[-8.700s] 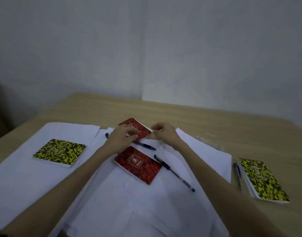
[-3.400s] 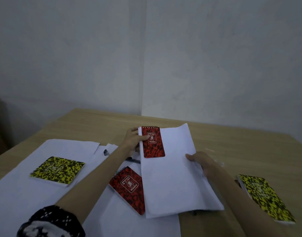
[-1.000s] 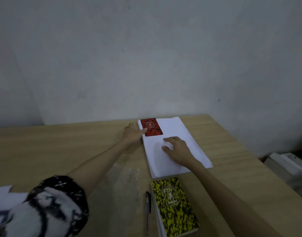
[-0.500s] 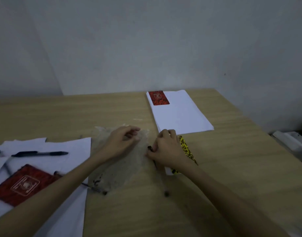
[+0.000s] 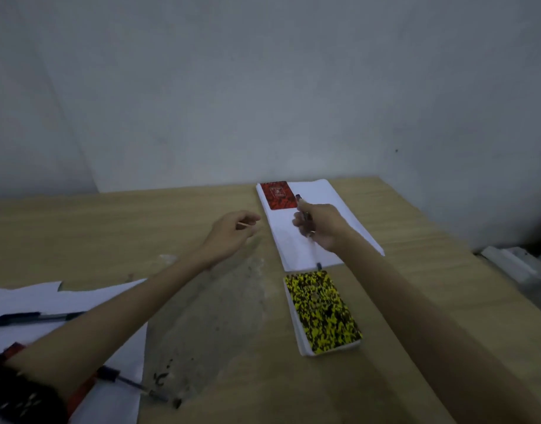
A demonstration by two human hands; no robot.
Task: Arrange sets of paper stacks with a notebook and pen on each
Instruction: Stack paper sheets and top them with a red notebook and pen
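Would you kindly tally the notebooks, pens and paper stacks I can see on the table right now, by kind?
Notebooks: 2, the red notebook and the yellow notebook; a red edge at lower left is too hidden to count.
Pens: 3, the held pen, the pen on the left paper and the pen at the paper's edge.
Paper stacks: 2, the far stack and the left papers.
Total: 7
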